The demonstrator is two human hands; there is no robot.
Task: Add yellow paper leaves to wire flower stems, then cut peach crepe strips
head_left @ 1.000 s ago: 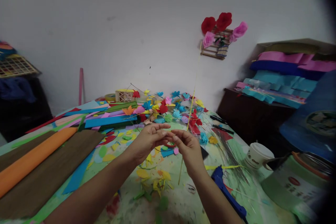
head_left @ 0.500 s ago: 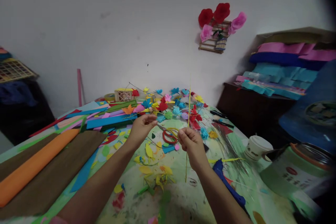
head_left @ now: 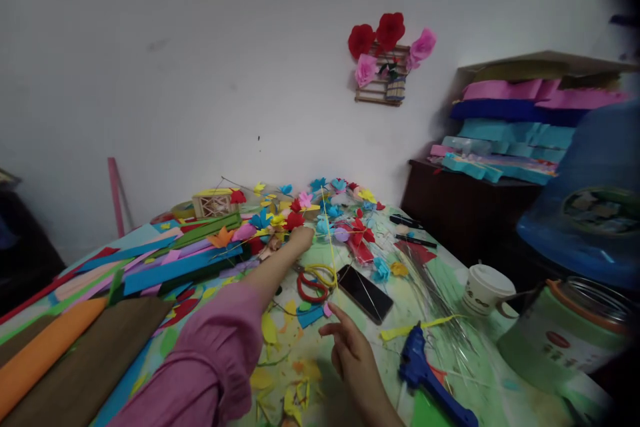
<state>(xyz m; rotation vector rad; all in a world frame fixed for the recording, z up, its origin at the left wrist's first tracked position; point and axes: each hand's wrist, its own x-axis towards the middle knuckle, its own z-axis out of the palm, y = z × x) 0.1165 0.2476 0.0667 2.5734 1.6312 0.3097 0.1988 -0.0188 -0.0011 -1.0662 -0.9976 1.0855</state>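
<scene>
My left hand (head_left: 303, 238) reaches into the pile of paper flowers at the back of the table; its fingers are hidden, so whether it grips anything does not show. Just to its right is a thin yellow stick (head_left: 329, 238), its lower end near the scissors (head_left: 313, 285) with red and yellow handles. My right hand (head_left: 350, 347) is nearer to me, index finger stretched out, fingers apart and holding nothing. In front of its fingertips are a blue paper piece (head_left: 311, 315) and a pink paper dot (head_left: 327, 309). Behind it lies a black phone (head_left: 365, 293).
To the right are a blue glue gun (head_left: 430, 373), thin wires (head_left: 443, 300), a lidded paper cup (head_left: 487, 290) and a green tin (head_left: 565, 333). Rolls of brown paper (head_left: 100, 360) and orange paper (head_left: 55, 353) cover the left side. Yellow scraps (head_left: 297, 400) lie in front.
My right hand has let go of the yellow stick and moved down towards me. My left hand has reached further away to the flowers. The view has turned right.
</scene>
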